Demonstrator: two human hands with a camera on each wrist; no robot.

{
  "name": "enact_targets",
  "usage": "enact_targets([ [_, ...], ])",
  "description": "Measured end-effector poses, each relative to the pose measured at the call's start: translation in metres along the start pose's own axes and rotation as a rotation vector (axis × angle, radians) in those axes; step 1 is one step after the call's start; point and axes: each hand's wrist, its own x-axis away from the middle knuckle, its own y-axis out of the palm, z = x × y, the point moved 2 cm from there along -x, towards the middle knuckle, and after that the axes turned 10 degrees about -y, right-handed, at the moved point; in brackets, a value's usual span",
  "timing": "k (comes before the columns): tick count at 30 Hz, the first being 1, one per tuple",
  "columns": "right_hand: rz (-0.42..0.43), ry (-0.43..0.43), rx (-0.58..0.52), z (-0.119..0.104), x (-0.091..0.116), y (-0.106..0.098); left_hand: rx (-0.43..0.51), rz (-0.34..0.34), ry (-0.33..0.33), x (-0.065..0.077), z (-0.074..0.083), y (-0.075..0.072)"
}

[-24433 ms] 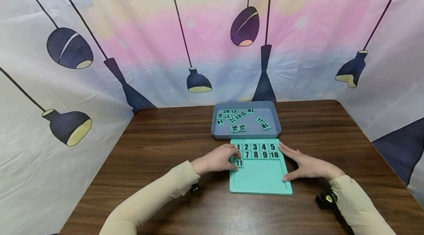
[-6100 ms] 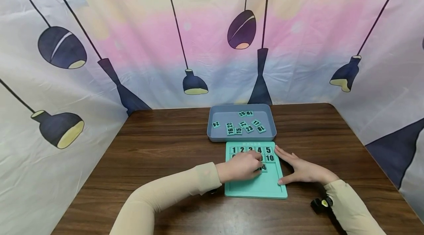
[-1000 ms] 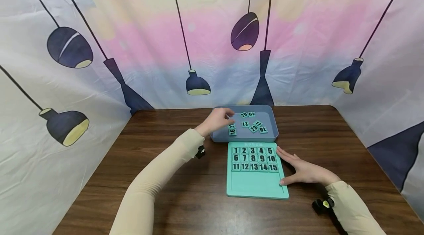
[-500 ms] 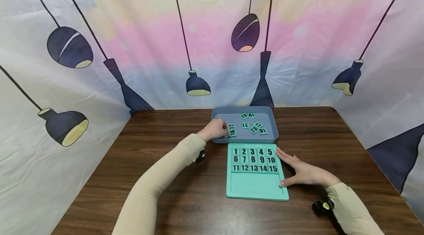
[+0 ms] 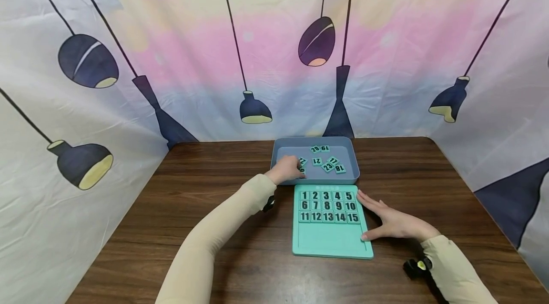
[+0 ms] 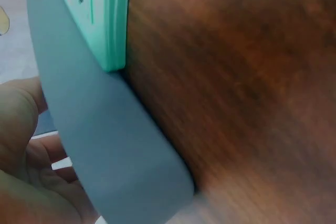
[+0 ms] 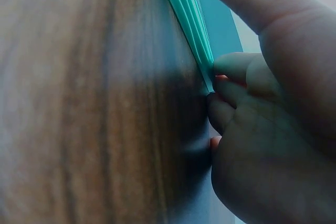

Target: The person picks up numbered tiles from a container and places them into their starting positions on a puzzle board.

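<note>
In the head view my left hand reaches into the grey-blue tray. Its thumb and forefinger pinch a number tile, largely covered by the fingers. Touching that tile is the tilted 22 tile. The tray's wall hides those fingertips in the left wrist view. In front of the tray lies a mint-green number board, its three top rows filled with tiles 1 to 15. My right hand lies spread along the board's right side, fingertips at the upper edge and thumb lower down.
More loose tiles lie in the tray: 20, 19 and 21, with 17, 23 and 18 bunched at the right. The tray and board adjoin on the wooden table. A printed cloth hangs behind.
My left hand came down into the tray, then moved right to the tile near its front left. The 22 tile has turned. My right hand stays at the board.
</note>
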Motion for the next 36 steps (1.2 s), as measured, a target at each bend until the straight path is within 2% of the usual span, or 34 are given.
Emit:
enact_targets([
  [8, 0.002, 0.003, -0.007, 0.001, 0.000, 0.000, -0.004, 0.046, -0.061, -0.001, -0.005, 0.005],
  [18, 0.004, 0.024, 0.014, 0.000, -0.001, -0.001, -0.009, 0.067, -0.061, 0.002, -0.001, 0.004],
  [22, 0.003, 0.028, 0.011, 0.000, -0.002, -0.001, 0.011, 0.062, -0.048, 0.003, 0.002, 0.004],
  [27, 0.001, 0.030, 0.011, 0.001, -0.002, -0.001, 0.022, 0.053, -0.020, 0.001, -0.002, 0.005],
  [31, 0.003, 0.029, 0.014, 0.002, -0.003, 0.000, 0.068, 0.027, 0.012, -0.001, -0.006, -0.002],
  [36, 0.002, 0.028, 0.017, 0.002, -0.002, -0.001, 0.121, 0.046, 0.054, 0.001, -0.003, -0.025],
])
